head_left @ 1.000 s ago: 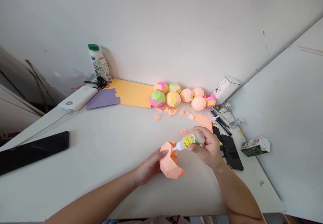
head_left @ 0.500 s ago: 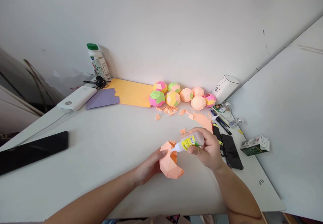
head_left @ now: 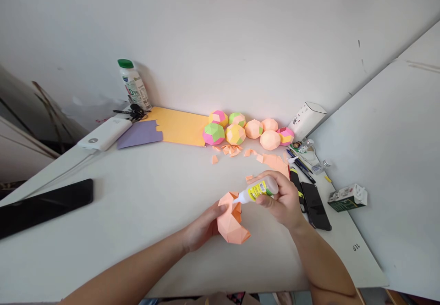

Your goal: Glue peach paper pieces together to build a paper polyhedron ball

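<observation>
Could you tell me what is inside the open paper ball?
The tip of the glue bottle sits at the opening of the paper ball, among folded flaps; deeper inside is hidden.

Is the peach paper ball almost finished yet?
Not quite. Done: eight paper balls sit by the wall. In hand: the left hand holds the peach paper ball, open at its top, while the right hand tips a glue bottle into the gap. Left: that top needs closing, probably with the loose peach paper pieces lying nearby.

Left hand (head_left: 202,227) cupped, right hand (head_left: 283,202) clenched
</observation>
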A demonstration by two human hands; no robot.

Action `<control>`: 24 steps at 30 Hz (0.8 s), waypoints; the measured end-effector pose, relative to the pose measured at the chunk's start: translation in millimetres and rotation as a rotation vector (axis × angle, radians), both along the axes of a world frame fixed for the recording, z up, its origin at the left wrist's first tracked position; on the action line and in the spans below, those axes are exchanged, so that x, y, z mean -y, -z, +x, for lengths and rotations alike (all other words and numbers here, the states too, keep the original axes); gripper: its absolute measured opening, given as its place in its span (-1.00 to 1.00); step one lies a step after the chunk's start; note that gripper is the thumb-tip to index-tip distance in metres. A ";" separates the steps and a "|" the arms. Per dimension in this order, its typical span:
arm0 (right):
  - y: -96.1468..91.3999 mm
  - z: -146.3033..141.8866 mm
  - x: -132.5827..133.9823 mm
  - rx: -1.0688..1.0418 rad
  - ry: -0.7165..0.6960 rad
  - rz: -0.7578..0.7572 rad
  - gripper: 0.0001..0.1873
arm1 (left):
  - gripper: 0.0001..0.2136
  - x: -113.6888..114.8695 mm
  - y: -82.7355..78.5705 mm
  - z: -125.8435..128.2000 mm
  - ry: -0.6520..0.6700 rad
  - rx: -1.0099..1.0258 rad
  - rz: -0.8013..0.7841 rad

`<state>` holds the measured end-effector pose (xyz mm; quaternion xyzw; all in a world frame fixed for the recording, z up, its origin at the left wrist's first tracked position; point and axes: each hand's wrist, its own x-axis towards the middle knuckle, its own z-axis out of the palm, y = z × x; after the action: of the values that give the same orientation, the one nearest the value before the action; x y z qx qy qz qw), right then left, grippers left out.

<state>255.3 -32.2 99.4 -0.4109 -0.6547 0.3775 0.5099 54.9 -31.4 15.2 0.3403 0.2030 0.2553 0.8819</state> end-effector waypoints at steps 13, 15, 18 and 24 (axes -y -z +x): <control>-0.6 10.3 -19.7 -0.291 0.179 -0.117 -0.71 | -0.49 -0.9 -0.3 -4.0 0.060 0.129 0.085; 6.1 16.5 -30.0 -0.226 0.189 -0.154 -0.65 | -0.48 -2.0 -2.1 -4.9 0.053 0.151 0.097; 22.9 25.9 -46.7 0.142 0.256 -0.175 -0.59 | -0.48 -5.8 -5.4 -7.6 0.000 0.132 0.099; 56.0 41.2 -70.0 0.789 0.346 -0.096 -0.69 | -0.59 -18.7 -17.6 -14.7 -0.371 -0.053 -0.024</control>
<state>296.5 37.9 43.4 -0.6506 -0.7027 0.1304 0.2567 40.3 -12.7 32.8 0.2932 0.2883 0.4022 0.8180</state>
